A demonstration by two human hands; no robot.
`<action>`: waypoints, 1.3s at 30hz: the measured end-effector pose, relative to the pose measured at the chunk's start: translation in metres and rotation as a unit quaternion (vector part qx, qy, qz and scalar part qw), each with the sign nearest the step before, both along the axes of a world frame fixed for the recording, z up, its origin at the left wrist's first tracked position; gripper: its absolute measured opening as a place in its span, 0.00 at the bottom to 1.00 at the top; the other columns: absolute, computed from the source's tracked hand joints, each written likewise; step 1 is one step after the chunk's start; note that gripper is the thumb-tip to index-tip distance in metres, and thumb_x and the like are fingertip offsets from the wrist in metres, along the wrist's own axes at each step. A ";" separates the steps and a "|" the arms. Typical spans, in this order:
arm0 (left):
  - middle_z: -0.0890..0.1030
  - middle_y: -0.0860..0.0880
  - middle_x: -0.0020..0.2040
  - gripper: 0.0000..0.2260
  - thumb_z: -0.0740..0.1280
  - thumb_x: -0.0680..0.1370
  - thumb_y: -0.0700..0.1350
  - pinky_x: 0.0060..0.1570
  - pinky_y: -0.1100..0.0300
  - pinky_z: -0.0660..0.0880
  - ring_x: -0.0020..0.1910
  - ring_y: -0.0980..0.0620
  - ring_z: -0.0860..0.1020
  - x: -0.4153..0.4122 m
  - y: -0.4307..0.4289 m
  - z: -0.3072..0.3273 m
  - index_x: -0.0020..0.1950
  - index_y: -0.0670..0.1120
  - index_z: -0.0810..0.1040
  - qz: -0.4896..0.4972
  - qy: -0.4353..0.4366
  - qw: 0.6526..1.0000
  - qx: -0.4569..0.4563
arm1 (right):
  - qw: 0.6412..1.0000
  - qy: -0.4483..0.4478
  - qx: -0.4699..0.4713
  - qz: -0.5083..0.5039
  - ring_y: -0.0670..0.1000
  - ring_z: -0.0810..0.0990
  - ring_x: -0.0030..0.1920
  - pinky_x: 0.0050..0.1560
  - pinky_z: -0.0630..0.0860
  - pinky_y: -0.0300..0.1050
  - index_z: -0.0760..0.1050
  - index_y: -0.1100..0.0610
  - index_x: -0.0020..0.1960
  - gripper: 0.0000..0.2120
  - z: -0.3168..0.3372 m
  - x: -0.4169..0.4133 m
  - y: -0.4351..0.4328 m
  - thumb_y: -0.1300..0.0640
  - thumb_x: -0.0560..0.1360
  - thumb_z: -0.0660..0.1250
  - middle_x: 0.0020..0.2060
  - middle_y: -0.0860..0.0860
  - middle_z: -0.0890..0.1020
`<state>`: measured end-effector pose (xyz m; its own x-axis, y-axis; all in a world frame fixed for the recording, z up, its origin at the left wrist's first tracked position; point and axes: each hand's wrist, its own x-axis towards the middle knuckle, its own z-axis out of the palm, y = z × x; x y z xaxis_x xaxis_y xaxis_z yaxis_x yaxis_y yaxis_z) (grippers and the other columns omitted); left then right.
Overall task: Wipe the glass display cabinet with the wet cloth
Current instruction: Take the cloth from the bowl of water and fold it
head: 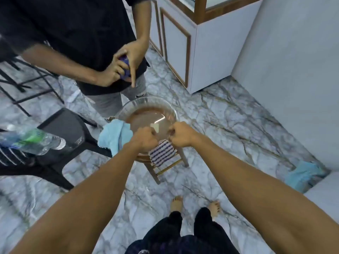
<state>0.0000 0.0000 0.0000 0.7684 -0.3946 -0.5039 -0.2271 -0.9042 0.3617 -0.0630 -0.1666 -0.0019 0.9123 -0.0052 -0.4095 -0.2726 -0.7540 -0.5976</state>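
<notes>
Left hand (145, 137) fisted, right hand (180, 135) fisted, both gripping striped cloth (162, 153) over glass bowl (128, 107)

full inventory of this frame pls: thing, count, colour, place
glass bowl: 1, clear, on wooden stool, centre
wooden stool: 1, brown, under bowl
striped cloth: 1, white and blue, hanging below both hands
blue cloth: 1, light blue, over bowl's left rim
second blue cloth: 1, light blue, floor, right
water bottle: 1, clear, green label, left
chair: 1, black, left
display cabinet: 1, white, wood trim, top
other person: 1, black shirt, opposite
left hand: 1, fisted on striped cloth
right hand: 1, same
</notes>
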 end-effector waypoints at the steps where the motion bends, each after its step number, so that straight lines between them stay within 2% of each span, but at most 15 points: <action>1: 0.82 0.44 0.63 0.17 0.67 0.77 0.50 0.64 0.50 0.75 0.63 0.42 0.78 0.003 0.007 -0.005 0.63 0.47 0.82 -0.002 0.039 0.999 0.026 | 1.000 -0.003 0.003 0.002 0.57 0.83 0.50 0.51 0.82 0.52 0.82 0.60 0.49 0.07 -0.004 0.002 0.009 0.64 0.74 0.66 0.47 0.56 0.85; 3: 0.81 0.43 0.65 0.20 0.65 0.78 0.55 0.64 0.48 0.75 0.62 0.42 0.78 0.003 0.014 -0.005 0.65 0.47 0.82 -0.006 0.101 0.993 0.057 | 1.000 0.004 -0.011 -0.001 0.57 0.82 0.55 0.57 0.81 0.53 0.82 0.58 0.56 0.11 -0.007 0.005 0.021 0.61 0.75 0.68 0.53 0.56 0.84; 7: 0.83 0.42 0.59 0.15 0.71 0.78 0.49 0.60 0.50 0.78 0.57 0.44 0.80 0.009 0.014 -0.001 0.60 0.42 0.84 0.015 0.131 0.991 0.025 | 0.999 0.039 -0.031 0.000 0.56 0.81 0.61 0.63 0.79 0.52 0.78 0.57 0.67 0.20 -0.011 0.010 0.028 0.58 0.76 0.72 0.62 0.55 0.82; 12: 0.83 0.44 0.51 0.13 0.76 0.75 0.44 0.48 0.53 0.79 0.48 0.46 0.81 0.015 -0.006 0.011 0.56 0.39 0.83 -0.009 0.124 0.991 0.043 | 0.998 0.050 0.025 -0.018 0.56 0.80 0.59 0.52 0.78 0.42 0.73 0.57 0.72 0.26 -0.016 0.008 0.015 0.65 0.74 0.71 0.59 0.55 0.82; 14: 0.85 0.45 0.52 0.11 0.76 0.74 0.44 0.51 0.52 0.81 0.48 0.48 0.81 0.017 -0.020 0.016 0.54 0.40 0.85 -0.041 0.123 0.990 0.051 | 0.994 0.035 0.081 -0.056 0.52 0.80 0.50 0.42 0.76 0.36 0.75 0.59 0.70 0.25 -0.014 0.004 0.008 0.68 0.73 0.71 0.46 0.52 0.81; 15: 0.85 0.45 0.52 0.10 0.76 0.73 0.44 0.54 0.51 0.81 0.50 0.48 0.82 0.017 -0.028 0.020 0.53 0.42 0.86 -0.061 0.119 0.989 0.055 | 0.991 0.031 0.105 -0.077 0.50 0.80 0.45 0.39 0.77 0.38 0.76 0.60 0.68 0.23 -0.011 0.002 0.002 0.69 0.73 0.71 0.41 0.50 0.79; 17: 0.85 0.47 0.50 0.07 0.76 0.73 0.44 0.55 0.50 0.80 0.51 0.48 0.81 0.019 -0.049 0.031 0.50 0.45 0.86 -0.110 0.111 0.986 0.064 | 0.984 0.024 0.135 -0.111 0.49 0.79 0.39 0.42 0.80 0.47 0.81 0.62 0.59 0.16 -0.005 -0.003 -0.021 0.70 0.72 0.71 0.36 0.51 0.80; 19: 0.85 0.46 0.48 0.07 0.76 0.73 0.43 0.52 0.51 0.80 0.50 0.47 0.82 0.018 -0.079 0.042 0.50 0.46 0.86 -0.140 0.101 0.984 0.044 | 0.979 0.014 0.151 -0.139 0.50 0.80 0.38 0.44 0.81 0.52 0.84 0.62 0.54 0.11 0.003 -0.013 -0.055 0.69 0.72 0.72 0.38 0.54 0.83; 22: 0.85 0.43 0.47 0.08 0.76 0.71 0.41 0.48 0.47 0.80 0.48 0.43 0.83 0.011 -0.138 0.054 0.49 0.43 0.84 -0.158 0.093 0.983 -0.009 | 0.965 -0.005 0.175 -0.195 0.55 0.83 0.42 0.44 0.82 0.54 0.83 0.62 0.55 0.12 0.021 -0.034 -0.121 0.70 0.73 0.72 0.41 0.57 0.84; 26: 0.83 0.39 0.45 0.10 0.76 0.71 0.39 0.40 0.49 0.75 0.43 0.40 0.81 -0.011 -0.241 0.072 0.48 0.43 0.79 -0.209 0.060 0.972 -0.089 | 0.943 -0.075 0.164 -0.278 0.54 0.77 0.39 0.41 0.76 0.53 0.83 0.64 0.53 0.11 0.050 -0.078 -0.213 0.73 0.73 0.71 0.38 0.59 0.81; 28: 0.84 0.41 0.43 0.15 0.77 0.70 0.37 0.37 0.53 0.74 0.38 0.44 0.80 -0.026 -0.295 0.085 0.51 0.47 0.75 -0.225 0.061 0.962 -0.141 | 0.924 -0.120 0.153 -0.329 0.55 0.79 0.39 0.42 0.79 0.57 0.84 0.63 0.51 0.11 0.066 -0.106 -0.259 0.74 0.72 0.72 0.40 0.63 0.83; 31: 0.83 0.49 0.42 0.18 0.78 0.70 0.36 0.34 0.62 0.74 0.37 0.51 0.79 -0.053 -0.374 0.110 0.56 0.49 0.78 -0.268 0.034 0.940 -0.210 | 0.885 -0.190 0.139 -0.402 0.53 0.82 0.39 0.42 0.84 0.48 0.84 0.61 0.50 0.11 0.094 -0.151 -0.322 0.73 0.71 0.74 0.43 0.62 0.84; 34: 0.83 0.49 0.40 0.08 0.77 0.69 0.38 0.38 0.58 0.74 0.40 0.47 0.80 -0.079 -0.449 0.132 0.46 0.45 0.83 -0.339 0.009 0.909 -0.241 | 0.843 -0.249 0.125 -0.460 0.52 0.83 0.39 0.43 0.84 0.45 0.84 0.61 0.46 0.08 0.120 -0.190 -0.381 0.72 0.71 0.75 0.41 0.55 0.85; 37: 0.83 0.47 0.45 0.08 0.79 0.68 0.40 0.46 0.52 0.78 0.45 0.46 0.81 -0.098 -0.525 0.150 0.45 0.45 0.84 -0.381 0.005 0.884 -0.271 | 0.812 -0.281 0.103 -0.501 0.53 0.85 0.40 0.44 0.85 0.47 0.83 0.63 0.46 0.08 0.144 -0.220 -0.437 0.74 0.72 0.73 0.40 0.53 0.85; 39: 0.84 0.49 0.46 0.09 0.78 0.68 0.39 0.45 0.53 0.80 0.44 0.51 0.82 -0.109 -0.577 0.161 0.45 0.48 0.84 -0.409 0.035 0.862 -0.298 | 0.794 -0.300 0.077 -0.523 0.53 0.86 0.42 0.46 0.86 0.48 0.84 0.63 0.47 0.09 0.158 -0.236 -0.474 0.74 0.73 0.72 0.40 0.56 0.86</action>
